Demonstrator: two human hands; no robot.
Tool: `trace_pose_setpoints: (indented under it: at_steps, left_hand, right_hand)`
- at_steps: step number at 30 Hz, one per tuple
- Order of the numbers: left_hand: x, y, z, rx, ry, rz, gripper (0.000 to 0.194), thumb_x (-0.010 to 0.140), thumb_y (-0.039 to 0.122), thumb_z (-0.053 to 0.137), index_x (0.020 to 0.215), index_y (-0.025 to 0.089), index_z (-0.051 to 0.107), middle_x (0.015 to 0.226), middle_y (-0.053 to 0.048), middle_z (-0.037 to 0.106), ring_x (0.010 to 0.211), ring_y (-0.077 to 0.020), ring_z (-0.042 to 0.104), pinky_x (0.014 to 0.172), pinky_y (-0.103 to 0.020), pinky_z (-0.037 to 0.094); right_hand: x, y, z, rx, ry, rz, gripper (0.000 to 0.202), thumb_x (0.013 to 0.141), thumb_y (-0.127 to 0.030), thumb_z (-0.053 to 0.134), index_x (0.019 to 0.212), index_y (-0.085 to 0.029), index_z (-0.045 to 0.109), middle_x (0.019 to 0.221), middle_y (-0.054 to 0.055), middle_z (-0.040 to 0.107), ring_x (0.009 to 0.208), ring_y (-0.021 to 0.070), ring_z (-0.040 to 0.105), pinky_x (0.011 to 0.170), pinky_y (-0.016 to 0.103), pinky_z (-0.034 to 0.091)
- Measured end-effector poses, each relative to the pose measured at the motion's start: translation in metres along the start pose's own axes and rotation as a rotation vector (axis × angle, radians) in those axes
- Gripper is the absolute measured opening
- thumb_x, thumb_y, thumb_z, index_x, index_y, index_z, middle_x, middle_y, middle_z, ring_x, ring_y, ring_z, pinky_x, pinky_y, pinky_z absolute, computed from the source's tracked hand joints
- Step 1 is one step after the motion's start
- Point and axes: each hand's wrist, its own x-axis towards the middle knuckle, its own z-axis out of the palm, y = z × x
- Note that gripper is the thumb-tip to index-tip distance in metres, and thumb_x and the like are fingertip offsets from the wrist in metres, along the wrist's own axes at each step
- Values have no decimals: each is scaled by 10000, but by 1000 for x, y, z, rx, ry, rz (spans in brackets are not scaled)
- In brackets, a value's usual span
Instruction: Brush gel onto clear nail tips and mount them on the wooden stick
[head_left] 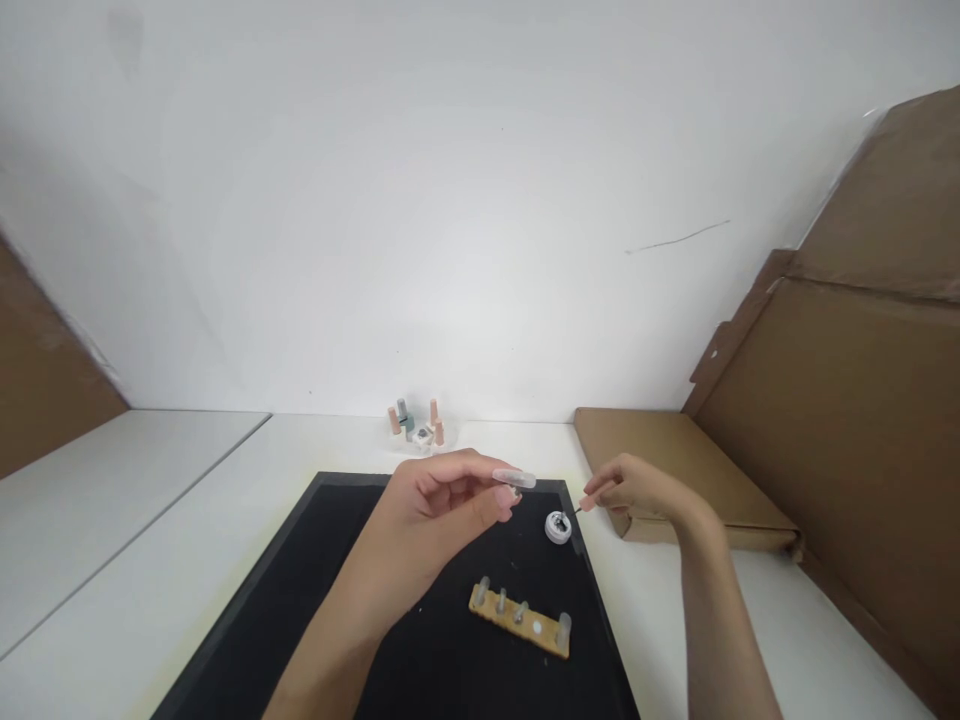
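My left hand point(450, 510) is closed, thumb and fingers pinching the small base of a clear false nail point(514, 478) above the black mat. My right hand point(630, 487) is closed on a thin brush with a pinkish handle point(587, 502). Its dark stem points left to the small round white jar point(558, 527), whose top shows dark marks; whether the tip touches the jar I cannot tell. Below the hands, a wooden nail stand point(517, 622) carries several clear false nails upright, with a white round spot point(536, 628) between two of them.
The black mat point(405, 650) lies on a white table point(150, 520). Pink- and grey-capped polish bottles point(435, 432) stand in a clear holder by the white wall. A flat cardboard box point(675, 460) lies at the right, beside a tall cardboard panel point(862, 380).
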Motion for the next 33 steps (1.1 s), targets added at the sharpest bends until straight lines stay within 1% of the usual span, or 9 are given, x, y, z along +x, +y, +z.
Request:
trace_pose_setpoints:
  at_steps: [3,7,13,16,18,28,33]
  left_hand:
    - [1,-1,-1,29,-9,10,63,759,175,774,748,217,820,732,-25,756,662,-142,655,652,-241,560]
    - [3,-3,-1,19,-37,16,90,753,152,777,755,228,825,733,-16,756,661,-130,645,646,-221,545]
    - [1,-4,2,-12,22,16,111,775,153,748,728,228,816,713,-6,738,658,-123,621,646,-216,520]
    - [1,-4,1,15,26,18,88,776,172,751,738,220,815,733,-18,746,666,-136,630,654,-236,530]
    - [2,-5,0,30,7,17,79,769,170,759,743,220,815,731,-18,749,664,-138,637,654,-240,537]
    - [4,-6,-2,-21,-42,3,150,798,125,736,754,242,818,715,18,725,673,-96,639,659,-167,523]
    - [5,-8,-3,-19,-54,30,156,801,124,736,774,251,823,717,15,728,674,-103,642,656,-176,524]
  right_hand:
    - [7,7,2,-1,-50,64,254,952,-327,630,1132,-148,642,1108,63,682,912,190,686,777,369,596]
    - [18,13,6,11,-100,108,279,952,-325,629,1171,-153,628,1158,77,670,963,204,681,816,397,591]
    - [30,17,13,53,-133,109,278,952,-323,628,1175,-158,629,1173,77,667,975,207,678,821,399,590]
    - [32,17,14,75,-140,99,270,957,-323,621,1174,-164,631,1179,79,666,976,203,677,824,397,590]
    - [32,17,14,82,-145,95,277,956,-324,622,1183,-165,627,1192,82,662,991,208,675,837,407,586]
    - [29,4,14,42,-139,134,279,956,-326,621,1187,-171,629,1215,84,656,1012,214,669,852,413,581]
    - [30,5,14,34,-136,145,277,954,-324,623,1185,-170,631,1215,84,656,1009,213,669,848,410,582]
